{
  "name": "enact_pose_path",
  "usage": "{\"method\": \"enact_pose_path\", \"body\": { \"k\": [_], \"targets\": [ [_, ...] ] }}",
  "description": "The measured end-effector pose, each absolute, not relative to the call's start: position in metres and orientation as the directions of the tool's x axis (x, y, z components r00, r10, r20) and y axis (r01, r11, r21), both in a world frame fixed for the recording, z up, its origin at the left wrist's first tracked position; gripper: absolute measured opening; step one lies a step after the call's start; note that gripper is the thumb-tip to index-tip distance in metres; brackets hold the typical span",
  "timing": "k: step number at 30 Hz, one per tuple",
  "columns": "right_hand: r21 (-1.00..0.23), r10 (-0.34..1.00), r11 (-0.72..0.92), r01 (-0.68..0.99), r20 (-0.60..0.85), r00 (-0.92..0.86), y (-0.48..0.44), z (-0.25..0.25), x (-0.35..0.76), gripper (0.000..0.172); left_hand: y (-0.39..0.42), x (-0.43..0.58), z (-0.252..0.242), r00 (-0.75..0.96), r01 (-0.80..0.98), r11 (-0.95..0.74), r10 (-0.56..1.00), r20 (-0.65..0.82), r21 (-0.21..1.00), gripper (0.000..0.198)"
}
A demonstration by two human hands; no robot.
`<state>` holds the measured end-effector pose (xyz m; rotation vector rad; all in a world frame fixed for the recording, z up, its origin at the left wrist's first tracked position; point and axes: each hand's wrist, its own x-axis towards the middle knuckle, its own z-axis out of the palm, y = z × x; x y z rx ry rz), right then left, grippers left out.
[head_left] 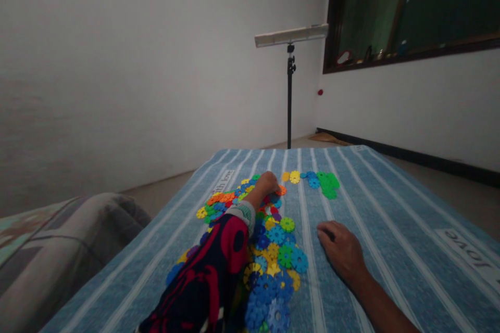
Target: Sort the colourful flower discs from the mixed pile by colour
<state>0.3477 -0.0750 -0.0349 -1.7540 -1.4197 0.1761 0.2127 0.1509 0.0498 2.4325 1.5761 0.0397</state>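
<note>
A loose heap of colorful notched plastic discs (276, 235) runs along the middle of the striped blue cloth (375, 218). My left hand (267, 184) reaches over the heap's far end, its fingers curled down beside an orange disc (281, 190); what they hold, if anything, is hidden. The sleeved left forearm covers part of the heap. Right of the heap, my right hand (340, 247) rests on the cloth with its fingers curled in and nothing visible in them. Farther back lie green discs (328, 184), blue discs (313, 180) and a yellow disc (294, 177).
A black stand (289, 99) with a long pale bar on top rises behind the table. Grey fabric (94, 239) is bunched at the left, beside the table. White walls stand behind, with a dark-framed window (422, 5) at the upper right.
</note>
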Motion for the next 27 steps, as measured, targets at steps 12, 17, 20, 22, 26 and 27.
{"method": "enact_pose_path", "body": {
  "k": [12,17,20,22,26,27],
  "targets": [
    [-0.684,0.849,0.021,0.729,0.397,0.349,-0.076,-0.036,0.347,0.024,0.145,0.233,0.033,0.462,0.887,-0.461,0.883,-0.087,0.037,0.038],
    [-0.686,0.853,0.005,0.727,0.383,0.355,-0.076,-0.038,0.347,0.022,0.151,0.239,0.026,0.451,0.892,-0.452,0.889,-0.080,0.007,0.034],
    [-0.693,0.855,0.008,0.721,0.378,0.354,-0.076,-0.038,0.346,0.022,0.154,0.237,0.027,0.459,0.887,-0.461,0.885,-0.079,-0.012,0.038],
    [-0.695,0.858,0.009,0.719,0.374,0.352,-0.076,-0.037,0.346,0.023,0.155,0.236,0.030,0.468,0.881,-0.472,0.879,-0.086,-0.026,0.041],
    [-0.700,0.862,0.010,0.715,0.368,0.349,-0.076,-0.037,0.347,0.023,0.158,0.236,0.036,0.495,0.862,-0.504,0.859,-0.132,-0.049,0.043],
    [-0.700,0.862,0.008,0.715,0.367,0.350,-0.076,-0.037,0.347,0.023,0.159,0.237,0.037,0.501,0.857,-0.513,0.853,-0.146,-0.053,0.043]
  ]
}}
